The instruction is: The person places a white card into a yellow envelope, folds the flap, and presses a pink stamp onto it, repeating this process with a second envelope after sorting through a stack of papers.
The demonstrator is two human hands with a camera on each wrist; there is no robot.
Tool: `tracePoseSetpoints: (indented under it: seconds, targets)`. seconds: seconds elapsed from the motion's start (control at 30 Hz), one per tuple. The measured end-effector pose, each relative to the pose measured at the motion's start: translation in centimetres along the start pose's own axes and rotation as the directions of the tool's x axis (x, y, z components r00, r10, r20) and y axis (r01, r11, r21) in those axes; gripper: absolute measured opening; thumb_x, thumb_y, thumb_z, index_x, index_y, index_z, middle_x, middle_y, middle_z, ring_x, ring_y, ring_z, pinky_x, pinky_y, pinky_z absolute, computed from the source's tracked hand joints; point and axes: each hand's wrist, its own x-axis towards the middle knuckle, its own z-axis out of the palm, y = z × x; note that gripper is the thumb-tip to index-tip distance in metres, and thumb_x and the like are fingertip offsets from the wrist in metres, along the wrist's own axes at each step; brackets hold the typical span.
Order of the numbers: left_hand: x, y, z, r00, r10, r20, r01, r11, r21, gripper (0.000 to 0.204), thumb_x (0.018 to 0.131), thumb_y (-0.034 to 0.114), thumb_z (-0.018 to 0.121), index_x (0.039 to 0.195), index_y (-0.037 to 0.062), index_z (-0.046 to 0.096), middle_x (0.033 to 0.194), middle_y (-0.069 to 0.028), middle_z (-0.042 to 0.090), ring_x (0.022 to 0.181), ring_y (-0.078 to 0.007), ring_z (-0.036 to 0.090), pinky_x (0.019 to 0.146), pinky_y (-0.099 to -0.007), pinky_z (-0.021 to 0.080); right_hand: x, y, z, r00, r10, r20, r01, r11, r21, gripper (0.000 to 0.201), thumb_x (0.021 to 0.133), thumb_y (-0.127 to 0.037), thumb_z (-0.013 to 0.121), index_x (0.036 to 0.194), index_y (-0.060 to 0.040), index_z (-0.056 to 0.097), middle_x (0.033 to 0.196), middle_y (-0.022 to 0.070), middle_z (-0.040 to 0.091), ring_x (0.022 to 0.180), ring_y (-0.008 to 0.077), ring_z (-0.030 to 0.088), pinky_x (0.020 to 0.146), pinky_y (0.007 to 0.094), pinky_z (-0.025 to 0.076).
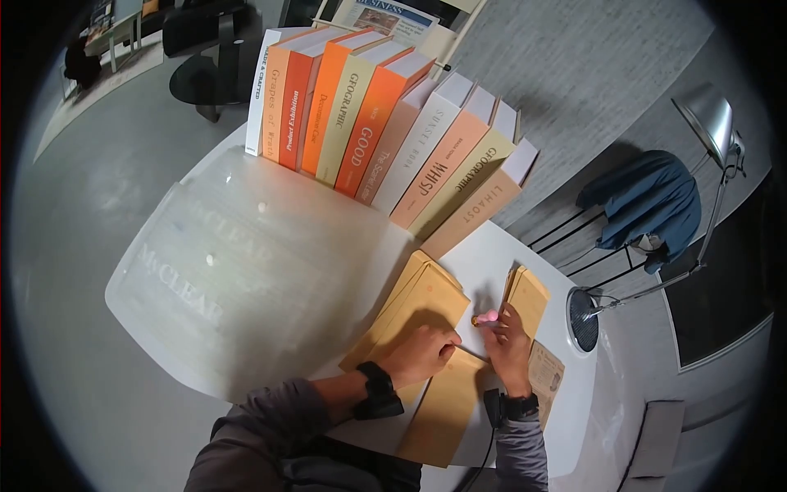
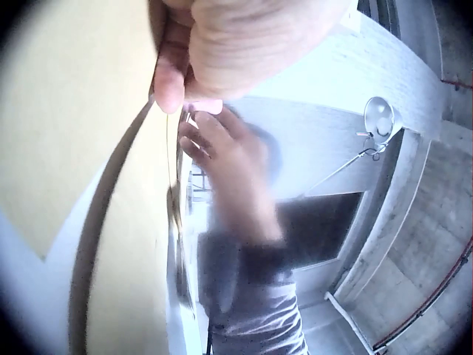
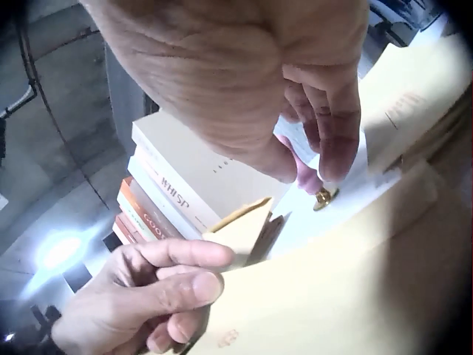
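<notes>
My right hand (image 1: 510, 348) pinches a seal stamp (image 1: 488, 316) by its pink handle between thumb and fingers. Its round brass head (image 3: 324, 198) points down, above the white tabletop in the right wrist view. With thumb and curled fingers, my left hand (image 1: 420, 357) grips the edge of a tan paper envelope (image 1: 447, 402) lying in front of me. A small reddish print (image 3: 228, 338) marks the paper beside that hand. Under and beyond the left hand lies a stack of tan envelopes (image 1: 426, 291), the top one also bearing a faint reddish mark.
Another tan envelope pile (image 1: 529, 297) lies beyond my right hand, with a printed brown paper (image 1: 546, 373) nearer me. A row of books (image 1: 361, 123) stands along the table's back. A clouded translucent sheet (image 1: 238, 271) covers the left. A lamp base (image 1: 583, 320) stands at right.
</notes>
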Motion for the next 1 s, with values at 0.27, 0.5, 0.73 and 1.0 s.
tracePoseSetpoints:
  seconds: [0.27, 0.5, 0.73, 1.0]
  targets:
    - [0.1, 0.7, -0.8, 0.996, -0.088, 0.026, 0.092, 0.981, -0.172, 0.016, 0.093, 0.005, 0.062, 0.107, 0.0008, 0.069, 0.082, -0.0109, 0.069, 0.07, -0.0148, 0.065, 0.066, -0.0285, 0.051, -7.2, -2.1, -3.3, 0.985, 0.17, -0.008, -0.169, 0.975, -0.145, 0.04, 0.09, -0.012, 0.068, 0.124, 0.0056, 0.057, 0.105, 0.0114, 0.067, 0.091, 0.02, 0.068, 0.066, 0.0282, 0.055]
    - [0.7, 2.1, -1.9, 0.981, -0.119, 0.151, 0.159, 0.942, -0.296, 0.014, 0.096, 0.006, 0.063, 0.107, -0.0006, 0.068, 0.085, 0.0039, 0.064, 0.076, -0.0009, 0.055, 0.066, -0.0188, 0.046, -10.5, -0.4, -3.1, 0.929, 0.371, -0.001, -0.345, 0.863, 0.37, 0.04, 0.1, -0.025, 0.06, 0.127, 0.004, 0.056, 0.105, 0.0049, 0.066, 0.084, 0.0092, 0.061, 0.068, 0.0237, 0.05]
    - [0.8, 2.7, -1.8, 0.965, -0.119, 0.234, 0.173, 0.96, -0.222, 0.017, 0.093, 0.007, 0.065, 0.109, 0.0005, 0.067, 0.083, 0.0005, 0.067, 0.067, -0.0027, 0.055, 0.06, -0.019, 0.045, -10.0, -1.7, -2.3, 0.914, 0.401, 0.057, -0.314, 0.613, 0.725, 0.028, 0.101, -0.025, 0.059, 0.096, 0.0011, 0.07, 0.08, -0.0046, 0.064, 0.071, 0.0027, 0.052, 0.066, 0.019, 0.042]
    - [0.7, 5.5, -2.1, 0.988, -0.12, 0.1, 0.133, 0.982, -0.135, 0.012, 0.091, 0.001, 0.067, 0.103, -0.0017, 0.066, 0.073, -0.0017, 0.063, 0.054, -0.0068, 0.053, 0.049, -0.0227, 0.043, -11.4, -0.8, -2.1, 0.923, 0.357, 0.143, -0.337, 0.573, 0.747, 0.018, 0.097, -0.016, 0.066, 0.093, 0.0011, 0.071, 0.077, -0.0034, 0.066, 0.07, 0.0025, 0.055, 0.064, 0.0215, 0.044]
